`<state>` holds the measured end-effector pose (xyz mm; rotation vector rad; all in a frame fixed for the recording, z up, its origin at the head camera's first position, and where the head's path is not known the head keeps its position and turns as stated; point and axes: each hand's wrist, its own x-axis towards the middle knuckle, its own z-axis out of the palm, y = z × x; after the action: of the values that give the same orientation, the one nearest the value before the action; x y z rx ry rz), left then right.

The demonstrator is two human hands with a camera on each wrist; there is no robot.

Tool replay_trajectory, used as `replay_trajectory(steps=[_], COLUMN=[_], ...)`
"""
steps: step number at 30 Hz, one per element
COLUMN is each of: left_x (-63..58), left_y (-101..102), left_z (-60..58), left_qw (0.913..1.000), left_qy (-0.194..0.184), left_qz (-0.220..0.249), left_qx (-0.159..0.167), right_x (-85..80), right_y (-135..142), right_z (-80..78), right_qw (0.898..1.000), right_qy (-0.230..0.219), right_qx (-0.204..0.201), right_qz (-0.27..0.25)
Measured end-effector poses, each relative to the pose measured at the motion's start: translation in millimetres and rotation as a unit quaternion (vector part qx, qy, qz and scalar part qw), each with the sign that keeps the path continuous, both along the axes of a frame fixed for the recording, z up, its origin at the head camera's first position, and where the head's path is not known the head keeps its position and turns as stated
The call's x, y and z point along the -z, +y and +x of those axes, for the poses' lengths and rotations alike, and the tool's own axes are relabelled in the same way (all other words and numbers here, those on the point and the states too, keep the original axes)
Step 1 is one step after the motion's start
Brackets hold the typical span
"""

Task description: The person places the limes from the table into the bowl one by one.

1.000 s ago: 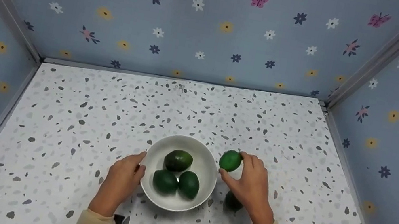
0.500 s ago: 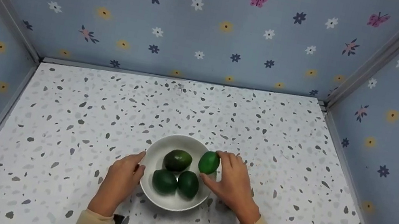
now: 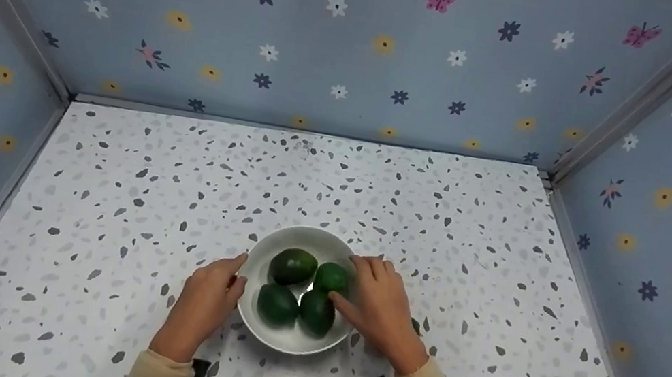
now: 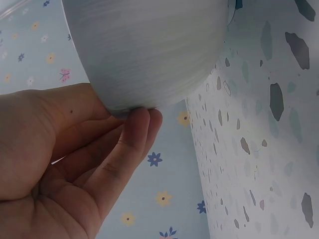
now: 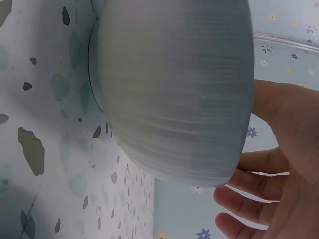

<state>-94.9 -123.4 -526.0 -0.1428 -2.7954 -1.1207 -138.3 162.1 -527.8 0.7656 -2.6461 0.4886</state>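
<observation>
A white bowl (image 3: 289, 344) stands on the speckled table with several green avocados in it. Two of them, a dark avocado (image 3: 278, 306) and another avocado (image 3: 317, 314), lie at the near side, and a browner-green avocado (image 3: 293, 267) lies at the far left. My left hand (image 3: 204, 303) pinches the bowl's left rim between thumb and fingers, as the left wrist view also shows. Reaching over the right rim, my right hand (image 3: 380, 308) has thumb and forefinger around a brighter green avocado (image 3: 331, 277), low inside the bowl. The bowl wall hides that avocado in the right wrist view.
Part of another dark green avocado (image 3: 416, 327) shows on the table beside my right wrist, mostly hidden by it. Blue flowered panels (image 3: 361, 48) enclose the speckled table (image 3: 170, 187) at the back and both sides.
My right hand has carried the brighter avocado left from outside the bowl, over the rim and down among the others. The browner-green avocado has shifted slightly left; my left hand stays at the rim.
</observation>
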Motion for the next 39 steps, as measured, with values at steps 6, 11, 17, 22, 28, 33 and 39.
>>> replay_trajectory(steps=[6,11,17,22,28,33,39], left_x=[0.7,0.7,0.4,0.2,0.2,0.7,0.6], left_y=[-0.7,-0.5,-0.7,-0.7,-0.2,0.4,-0.8], left_z=[-0.8,-2.1,-3.5,-2.8,-3.0,-2.7,-1.1], left_qw=[0.9999,0.9999,0.9999,0.9999,1.0000,1.0000,0.9999], left_qy=[0.012,0.008,0.007,0.004,0.001,0.004,-0.016], left_qz=[0.002,-0.002,-0.004,-0.001,0.000,0.000,0.003], left_qx=[0.007,0.009,0.009,0.010,0.008,0.009,0.003], right_x=[0.7,-1.3,-6.9,-11.6,-14.2,-11.8,0.6], right_y=[4.0,11.4,24.4,38.6,59.4,76.4,93.8], right_z=[-1.0,0.0,4.0,10.7,15.5,21.4,33.4], right_qw=[1.000,0.998,0.998,0.999,0.998,0.998,0.998], right_qy=[0.025,0.038,0.039,0.034,0.035,0.030,-0.001], right_qx=[-0.011,-0.019,-0.005,0.018,0.020,0.024,0.023], right_qz=[-0.015,-0.034,-0.039,-0.038,-0.042,-0.042,-0.050])
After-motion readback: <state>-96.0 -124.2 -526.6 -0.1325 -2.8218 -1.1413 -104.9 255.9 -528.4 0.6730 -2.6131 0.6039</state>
